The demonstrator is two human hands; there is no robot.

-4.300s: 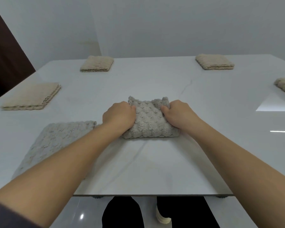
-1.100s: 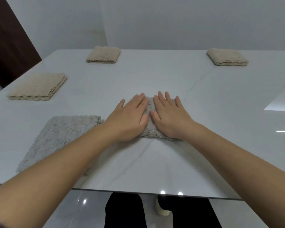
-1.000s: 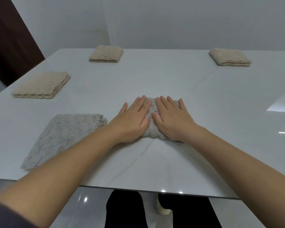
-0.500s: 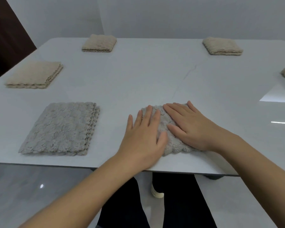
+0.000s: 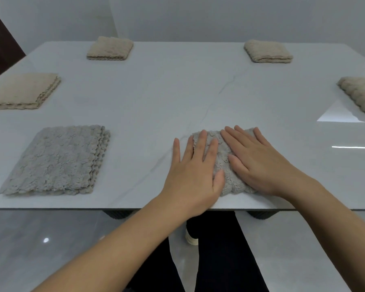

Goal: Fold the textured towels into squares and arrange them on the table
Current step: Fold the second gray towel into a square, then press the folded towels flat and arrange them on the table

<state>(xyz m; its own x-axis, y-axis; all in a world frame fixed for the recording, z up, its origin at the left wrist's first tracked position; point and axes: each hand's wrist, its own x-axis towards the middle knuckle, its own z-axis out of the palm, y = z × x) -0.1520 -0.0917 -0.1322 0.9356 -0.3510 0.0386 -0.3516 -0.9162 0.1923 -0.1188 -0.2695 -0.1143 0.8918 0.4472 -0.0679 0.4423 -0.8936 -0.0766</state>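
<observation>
A small folded grey textured towel [image 5: 224, 157] lies near the front edge of the white table [image 5: 177, 98]. My left hand [image 5: 195, 173] presses flat on its left half, fingers straight and spread. My right hand [image 5: 255, 161] presses flat on its right half, fingers straight. Most of this towel is hidden under both palms. A second grey towel [image 5: 57, 160], folded into a larger square, lies flat at the front left, apart from my hands.
Beige folded towels sit around the table: one at the left edge [image 5: 22, 91], one at the back left [image 5: 110, 48], one at the back right [image 5: 268, 51], one at the right edge [image 5: 360, 93]. The table's front edge runs just under my wrists.
Earlier I gripped the small towel's sides; since then both hands flattened on it. In the last second the towel under my palms has shifted right and toward the front edge.
</observation>
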